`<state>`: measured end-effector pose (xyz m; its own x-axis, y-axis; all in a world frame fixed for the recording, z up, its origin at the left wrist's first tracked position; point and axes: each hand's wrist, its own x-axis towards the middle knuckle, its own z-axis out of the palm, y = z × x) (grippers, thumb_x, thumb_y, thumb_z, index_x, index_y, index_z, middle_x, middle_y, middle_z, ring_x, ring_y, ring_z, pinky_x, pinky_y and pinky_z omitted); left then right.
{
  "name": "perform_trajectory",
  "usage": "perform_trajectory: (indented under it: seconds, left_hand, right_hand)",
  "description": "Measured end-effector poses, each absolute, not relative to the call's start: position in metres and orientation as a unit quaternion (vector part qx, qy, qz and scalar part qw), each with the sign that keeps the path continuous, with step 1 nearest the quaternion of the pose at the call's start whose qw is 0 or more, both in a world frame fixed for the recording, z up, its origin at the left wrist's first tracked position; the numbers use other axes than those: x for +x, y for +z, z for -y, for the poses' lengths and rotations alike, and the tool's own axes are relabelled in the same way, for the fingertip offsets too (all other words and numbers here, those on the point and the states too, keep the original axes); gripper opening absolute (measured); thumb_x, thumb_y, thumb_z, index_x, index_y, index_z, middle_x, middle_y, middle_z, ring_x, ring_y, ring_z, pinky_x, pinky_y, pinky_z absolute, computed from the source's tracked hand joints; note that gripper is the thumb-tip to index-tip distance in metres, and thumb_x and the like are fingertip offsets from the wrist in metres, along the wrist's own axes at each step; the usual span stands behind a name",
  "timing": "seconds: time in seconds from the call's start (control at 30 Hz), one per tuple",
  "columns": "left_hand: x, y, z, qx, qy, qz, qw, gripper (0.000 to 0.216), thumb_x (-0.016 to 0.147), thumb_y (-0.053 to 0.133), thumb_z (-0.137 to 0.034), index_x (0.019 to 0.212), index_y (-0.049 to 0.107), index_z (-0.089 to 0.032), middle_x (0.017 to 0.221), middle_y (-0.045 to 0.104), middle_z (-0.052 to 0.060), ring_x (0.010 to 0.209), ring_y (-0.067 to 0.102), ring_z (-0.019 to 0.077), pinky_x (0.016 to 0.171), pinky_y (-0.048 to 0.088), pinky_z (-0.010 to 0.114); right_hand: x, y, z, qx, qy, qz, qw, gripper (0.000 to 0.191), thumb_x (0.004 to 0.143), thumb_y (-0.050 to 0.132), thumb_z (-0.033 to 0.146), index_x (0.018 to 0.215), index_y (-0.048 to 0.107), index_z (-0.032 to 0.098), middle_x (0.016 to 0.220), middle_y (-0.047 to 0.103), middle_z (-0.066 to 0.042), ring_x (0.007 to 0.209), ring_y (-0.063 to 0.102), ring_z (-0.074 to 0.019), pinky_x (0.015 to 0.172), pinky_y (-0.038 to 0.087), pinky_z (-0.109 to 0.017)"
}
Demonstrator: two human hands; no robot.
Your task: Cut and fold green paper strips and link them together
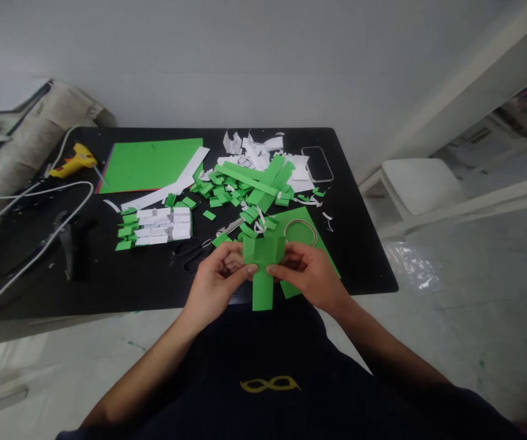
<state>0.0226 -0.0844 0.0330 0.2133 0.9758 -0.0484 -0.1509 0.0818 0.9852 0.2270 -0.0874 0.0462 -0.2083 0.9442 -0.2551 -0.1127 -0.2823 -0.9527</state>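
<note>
A cut and folded piece of green paper (pixel 263 260) is held up in front of my body, at the table's front edge. Its lower strip hangs straight down and its upper side flaps are bent. My left hand (pixel 221 275) pinches it on the left between thumb and fingers. From the other side my right hand (pixel 309 272) grips it the same way, thumb in front. Behind it on the table lie a larger green sheet (pixel 302 217) and a ring-shaped roll of tape (pixel 300 233). Black-handled scissors (pixel 192 252) lie to the left of my left hand.
Green paper bits (pixel 226 189) and white scraps (pixel 256 153) are heaped mid-table. Folded white and green strips (pixel 162 226) lie left, below a stack of green sheets (pixel 153 165). A yellow glue gun (pixel 75 162), its looping white cable (pixel 61 226) and a phone (pixel 317 164) are farther out.
</note>
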Motion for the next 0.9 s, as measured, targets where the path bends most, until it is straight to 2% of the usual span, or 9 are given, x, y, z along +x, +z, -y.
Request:
perform_trajectory:
  seconds: [0.17,0.23,0.33,0.43,0.57,0.67,0.73,0.83,0.9]
  left_hand:
    - [0.013,0.039,0.085,0.582,0.424,-0.446,0.531,0.012,0.085,0.084,-0.023,0.095,0.078,-0.021,0.084,0.078,0.002,0.074,0.071,0.0164,0.068,0.057,0.027]
    - [0.009,0.043,0.084,0.632,0.427,-0.437,0.477,0.006,0.087,0.082,-0.02,0.092,0.081,-0.023,0.088,0.079,0.003,0.081,0.073,0.0187,0.073,0.057,0.03]
    - [0.005,0.045,0.083,0.682,0.464,-0.411,0.388,0.012,0.09,0.078,-0.015,0.09,0.083,-0.026,0.096,0.079,0.004,0.091,0.073,0.0207,0.084,0.057,0.034]
    - [0.003,0.042,0.083,0.704,0.499,-0.414,0.292,0.018,0.09,0.077,-0.014,0.092,0.084,-0.03,0.097,0.076,0.004,0.091,0.07,0.0208,0.08,0.057,0.035]
    - [0.001,0.035,0.083,0.742,0.496,-0.383,0.237,0.029,0.092,0.071,-0.008,0.096,0.085,-0.033,0.095,0.072,0.004,0.088,0.068,0.0201,0.077,0.055,0.034]
    - [0.001,0.033,0.083,0.764,0.483,-0.354,0.24,0.033,0.093,0.065,-0.005,0.097,0.085,-0.032,0.095,0.071,0.004,0.088,0.068,0.02,0.077,0.055,0.034]
    - [0.002,0.035,0.084,0.757,0.475,-0.362,0.266,0.029,0.093,0.065,-0.007,0.098,0.084,-0.03,0.096,0.072,0.005,0.089,0.068,0.0208,0.078,0.055,0.034]
    - [0.004,0.039,0.084,0.684,0.478,-0.416,0.363,0.015,0.095,0.066,-0.017,0.1,0.079,-0.024,0.097,0.073,0.007,0.089,0.069,0.0221,0.078,0.056,0.034]
    - [0.006,0.042,0.084,0.615,0.471,-0.443,0.451,0.013,0.097,0.065,-0.027,0.102,0.076,-0.021,0.095,0.074,0.007,0.086,0.069,0.0214,0.075,0.055,0.032]
  right_hand:
    - [0.227,0.044,0.092,-0.494,0.553,0.509,0.437,0.027,0.077,0.092,0.034,0.097,0.077,0.025,0.088,0.082,-0.003,0.087,0.079,-0.0251,0.083,0.066,-0.043]
    - [0.227,0.044,0.095,-0.483,0.518,0.543,0.451,0.019,0.081,0.088,0.029,0.097,0.078,0.027,0.092,0.082,-0.002,0.091,0.079,-0.0249,0.087,0.065,-0.044]
    - [0.227,0.045,0.095,-0.489,0.483,0.546,0.479,0.013,0.085,0.084,0.028,0.097,0.079,0.028,0.099,0.08,-0.003,0.095,0.076,-0.0239,0.092,0.064,-0.044]
    - [0.228,0.044,0.092,-0.513,0.536,0.469,0.479,0.02,0.085,0.085,0.041,0.096,0.077,0.025,0.095,0.078,-0.005,0.09,0.075,-0.0229,0.086,0.065,-0.042]
    - [0.227,0.043,0.089,-0.475,0.687,0.387,0.39,0.036,0.087,0.08,0.058,0.088,0.077,0.022,0.081,0.073,-0.002,0.074,0.07,-0.0174,0.07,0.061,-0.033]
    - [0.225,0.044,0.088,-0.477,0.693,0.397,0.368,0.031,0.079,0.089,0.051,0.081,0.078,0.022,0.073,0.068,0.002,0.065,0.061,-0.0128,0.059,0.052,-0.027]
    - [0.224,0.046,0.088,-0.491,0.673,0.413,0.369,0.028,0.075,0.092,0.046,0.08,0.079,0.022,0.073,0.069,0.002,0.065,0.06,-0.0125,0.059,0.049,-0.026]
    - [0.223,0.049,0.088,-0.504,0.641,0.44,0.376,0.028,0.076,0.091,0.047,0.08,0.078,0.022,0.075,0.072,0.001,0.067,0.063,-0.0147,0.063,0.052,-0.029]
    - [0.223,0.049,0.088,-0.507,0.619,0.462,0.383,0.028,0.077,0.09,0.047,0.079,0.078,0.022,0.075,0.074,0.0,0.069,0.066,-0.016,0.067,0.055,-0.031]
